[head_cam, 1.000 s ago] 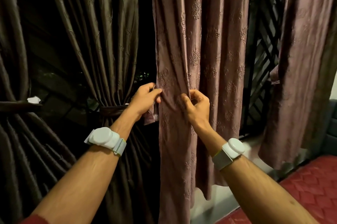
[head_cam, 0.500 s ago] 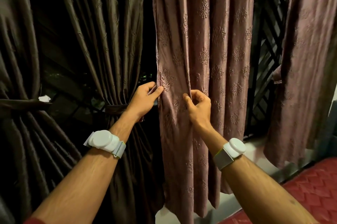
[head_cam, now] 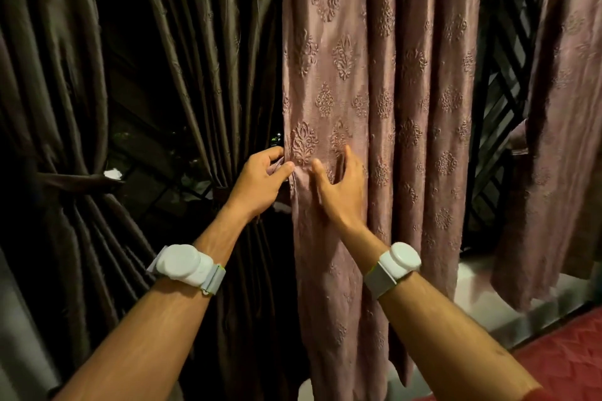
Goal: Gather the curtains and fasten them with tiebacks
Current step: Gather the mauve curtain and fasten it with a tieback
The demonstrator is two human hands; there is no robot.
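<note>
Curtain in hand: I see the pink patterned curtain (head_cam: 374, 81) hanging straight ahead of me, its folds running top to bottom, loose and not yet bunched.

Long axis: vertical; any gathering has to run sideways across it, from its right folds toward its left edge.

Left hand: my left hand (head_cam: 260, 182) pinches the curtain's left edge between thumb and curled fingers, right where the cloth meets the dark gap.

Right hand: my right hand (head_cam: 342, 188) lies flat on the front of the curtain with fingers spread and straight, gripping nothing, just beside the left hand.

Nearer hand: both touch the cloth at about the same height; the left owns the edge, the right is nearer the free folds farther right.

Tieback: I cannot make out one for this panel.

Done already: the dark brown curtain (head_cam: 208, 58) to my left is cinched by its tieback (head_cam: 224, 193), which sits just behind my left wrist; a second dark curtain (head_cam: 42, 91) farther left is cinched too.

Still loose: another pink curtain (head_cam: 566, 107) hangs well off to my right.

My judgement: the right hand should sweep the folds leftward into the left hand's hold.
</note>
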